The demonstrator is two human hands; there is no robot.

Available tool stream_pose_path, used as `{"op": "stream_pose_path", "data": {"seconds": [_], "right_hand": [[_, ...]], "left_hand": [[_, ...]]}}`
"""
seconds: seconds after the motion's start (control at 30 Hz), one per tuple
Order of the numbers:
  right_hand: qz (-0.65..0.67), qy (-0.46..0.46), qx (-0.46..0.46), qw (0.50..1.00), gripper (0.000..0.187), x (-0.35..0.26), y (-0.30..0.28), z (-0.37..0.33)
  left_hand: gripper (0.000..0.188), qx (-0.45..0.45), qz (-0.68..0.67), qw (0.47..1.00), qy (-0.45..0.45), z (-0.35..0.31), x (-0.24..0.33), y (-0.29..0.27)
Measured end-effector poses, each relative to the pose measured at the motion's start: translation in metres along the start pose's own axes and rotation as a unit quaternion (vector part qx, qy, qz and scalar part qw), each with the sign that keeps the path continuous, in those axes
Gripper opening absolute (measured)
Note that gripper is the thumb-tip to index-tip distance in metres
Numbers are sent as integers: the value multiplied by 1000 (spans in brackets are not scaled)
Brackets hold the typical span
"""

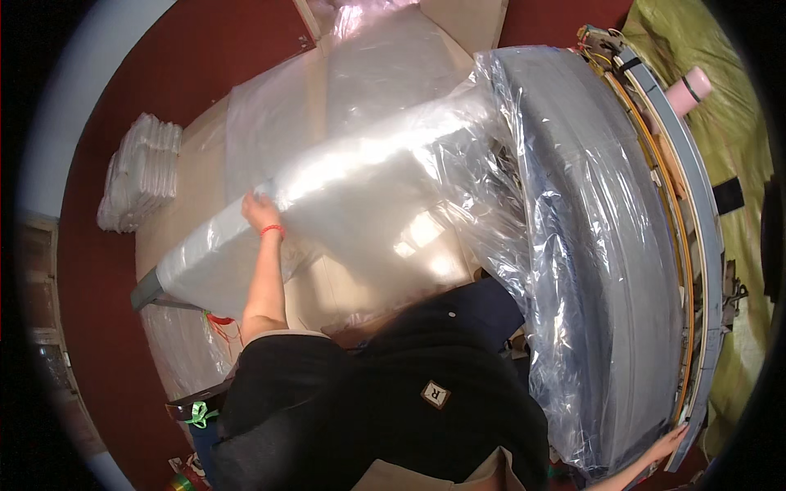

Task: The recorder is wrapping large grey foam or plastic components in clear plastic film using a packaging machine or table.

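Observation:
My left hand [262, 213], a red beaded bracelet at its wrist, reaches forward with bent fingers on the far edge of a clear plastic film [348, 209]. The film spreads in a shiny sheet across the work surface and bunches into wrinkles at the right. Far to the lower right, my right hand [673, 440] has its fingers on the near end of a long grey-blue bar [673, 139]. This bar runs along the right side. Beside it lies a wide stack of folded clear plastic [610, 237]. The fingertips of both hands are only partly visible.
A stack of folded plastic bags [141, 172] lies on the left of the work surface. Beyond the bar are a pink bottle [689, 92], a black rectangular object [728, 195] and a yellow-green cover [696, 37]. Cables and an orange strip [667, 209] follow the bar.

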State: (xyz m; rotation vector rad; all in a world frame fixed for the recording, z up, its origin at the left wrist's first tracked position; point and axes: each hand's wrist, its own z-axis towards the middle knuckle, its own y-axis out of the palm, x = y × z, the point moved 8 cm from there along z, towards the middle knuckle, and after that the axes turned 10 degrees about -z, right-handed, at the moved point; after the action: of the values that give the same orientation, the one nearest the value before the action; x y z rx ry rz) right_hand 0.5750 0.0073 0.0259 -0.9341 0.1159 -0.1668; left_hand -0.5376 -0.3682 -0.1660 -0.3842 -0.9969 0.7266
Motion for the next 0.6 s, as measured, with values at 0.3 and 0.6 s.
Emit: {"op": "stream_pose_path", "data": {"seconds": [0.3, 0.6], "right_hand": [[82, -65, -49, 993, 40, -112, -3, 5], [159, -52, -63, 984, 36, -104, 78, 4]], "left_hand": [[14, -96, 8, 988, -122, 37, -144, -17], [21, 217, -283, 913, -200, 138, -199, -129]]}}
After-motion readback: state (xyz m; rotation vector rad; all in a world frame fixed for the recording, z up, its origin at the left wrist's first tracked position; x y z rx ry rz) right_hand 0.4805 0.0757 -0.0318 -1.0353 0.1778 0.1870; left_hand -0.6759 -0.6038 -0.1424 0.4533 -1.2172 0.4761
